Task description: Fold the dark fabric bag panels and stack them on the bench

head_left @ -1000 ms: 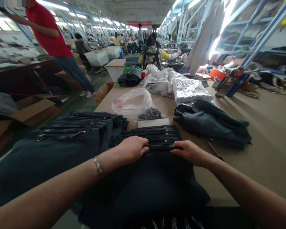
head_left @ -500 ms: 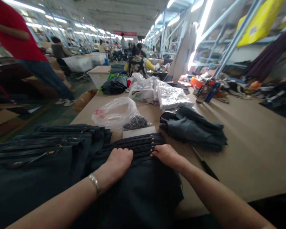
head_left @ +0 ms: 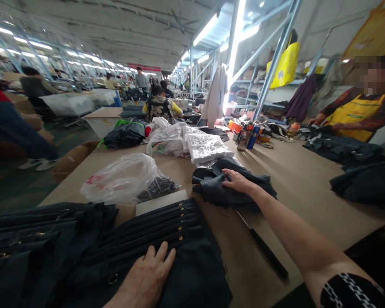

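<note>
My left hand (head_left: 150,271) lies open on a layered stack of dark pants (head_left: 192,261), or similar garments, with fingers spread below the overlapped top edges. Small gold-coloured metal fasteners line those edges. My right hand (head_left: 237,179) reaches over a loose bundle of dark grey cloth (head_left: 211,184); its fingers are apart and touch the folds. Between the stack and my right forearm lies a tool with a black handle (head_left: 269,252) and a thin metal shaft. Another dark garment pile (head_left: 28,239) with metal fittings spreads at the left.
A clear plastic bag (head_left: 122,175) and a pale flat board (head_left: 160,203) lie behind the stack. Silvery plastic packages (head_left: 205,145) and bottles (head_left: 244,137) stand farther back. Across the table (head_left: 314,196), a co-worker in a yellow apron (head_left: 356,113) handles dark cloth.
My right hand has left the stack's edge and moved to the grey bundle. My left hand has opened and slid nearer on the stack. The view has turned right.
</note>
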`<state>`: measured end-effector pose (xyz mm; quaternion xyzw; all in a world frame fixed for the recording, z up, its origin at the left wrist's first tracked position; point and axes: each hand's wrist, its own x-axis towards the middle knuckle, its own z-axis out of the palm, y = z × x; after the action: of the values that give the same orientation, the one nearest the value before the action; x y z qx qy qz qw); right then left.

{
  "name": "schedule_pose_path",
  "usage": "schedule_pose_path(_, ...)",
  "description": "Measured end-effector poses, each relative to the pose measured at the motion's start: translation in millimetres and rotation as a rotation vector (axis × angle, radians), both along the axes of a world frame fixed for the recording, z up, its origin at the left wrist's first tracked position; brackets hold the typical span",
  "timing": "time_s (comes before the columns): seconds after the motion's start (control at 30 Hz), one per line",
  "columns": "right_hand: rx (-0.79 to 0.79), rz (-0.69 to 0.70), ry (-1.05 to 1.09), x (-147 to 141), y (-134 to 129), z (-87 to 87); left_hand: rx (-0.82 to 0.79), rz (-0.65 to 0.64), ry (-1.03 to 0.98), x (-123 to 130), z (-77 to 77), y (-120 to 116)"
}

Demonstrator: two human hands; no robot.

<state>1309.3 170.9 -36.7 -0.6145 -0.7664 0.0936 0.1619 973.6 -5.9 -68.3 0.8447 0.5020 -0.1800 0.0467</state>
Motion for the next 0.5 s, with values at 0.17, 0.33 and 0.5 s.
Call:
schedule_pose_path(0.17, -0.019, 0.053, -0.011, 16.9, -3.4, -14.8, 0.019, -0.006, -0.001, -1.5, -4.9, -2.2)
schedule_pose_path(0.33, 0.070, 0.142, -0.058, 16.2, -62.8, -10.3, -0.010, 0.016, 0.039, 0.8, 0.4, -3.8)
schedule_pose_path(0.5, -0.164, 0.257, -0.087, 13.7, -148.9, -12.9, -0.031, 0.013, 0.060, 1.7, -1.2, -1.4)
